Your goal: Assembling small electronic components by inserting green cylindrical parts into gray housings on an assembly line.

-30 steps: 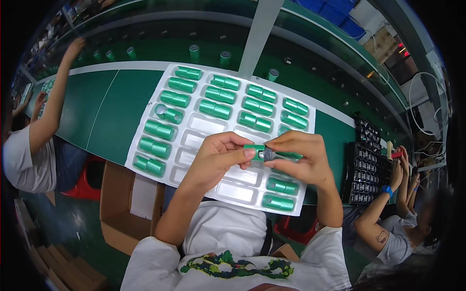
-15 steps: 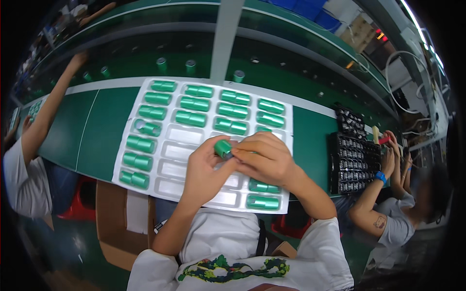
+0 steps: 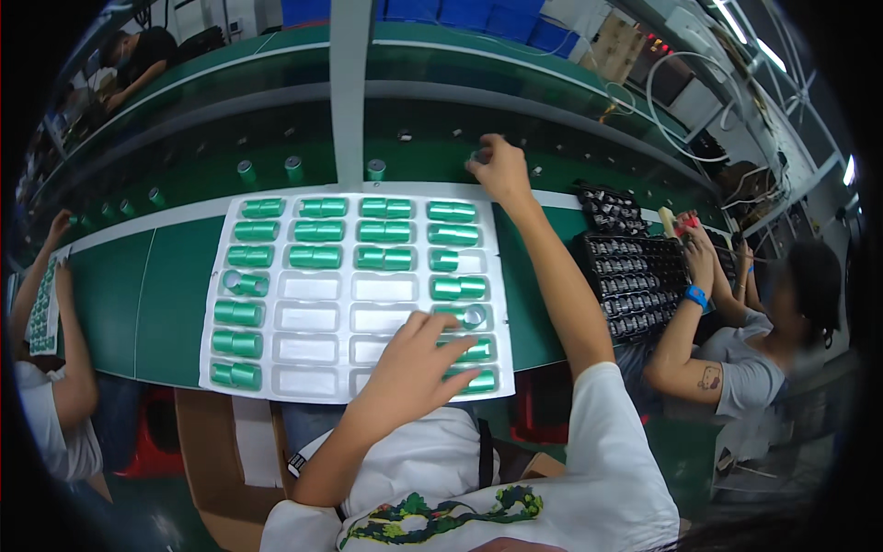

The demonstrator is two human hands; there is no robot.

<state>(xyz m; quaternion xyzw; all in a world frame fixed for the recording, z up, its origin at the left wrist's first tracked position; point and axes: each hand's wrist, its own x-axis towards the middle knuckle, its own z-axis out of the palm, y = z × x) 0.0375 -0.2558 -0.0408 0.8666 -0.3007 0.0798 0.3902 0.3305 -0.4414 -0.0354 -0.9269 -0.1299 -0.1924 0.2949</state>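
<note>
A white moulded tray [image 3: 308,316] lies before me, with green shiny cylinders in many compartments. My left hand [image 3: 405,373] is over its lower right part, fingers spread, holding nothing. Its fingertips reach the right column, close to a green cylinder with a silvery end [image 3: 473,317]; whether they touch it is unclear. Stretched out beyond the tray's far edge, my right hand [image 3: 504,173] is above the dark green belt [image 3: 423,166]. Its fingers are bent together around a small greyish thing that I cannot make out.
Upright green cylinders [image 3: 376,169] stand on the belt beside a grey post [image 3: 348,101]. To the right are black trays [image 3: 635,276] of small metal parts and a co-worker's arm [image 3: 685,359]. Another person's arm [image 3: 78,368] is at the left. A cardboard box [image 3: 207,460] sits below the table.
My hands have parted, and the green cylinder they held together is out of them. My right hand has moved up to the belt; my left has opened over the tray. The view has shifted.
</note>
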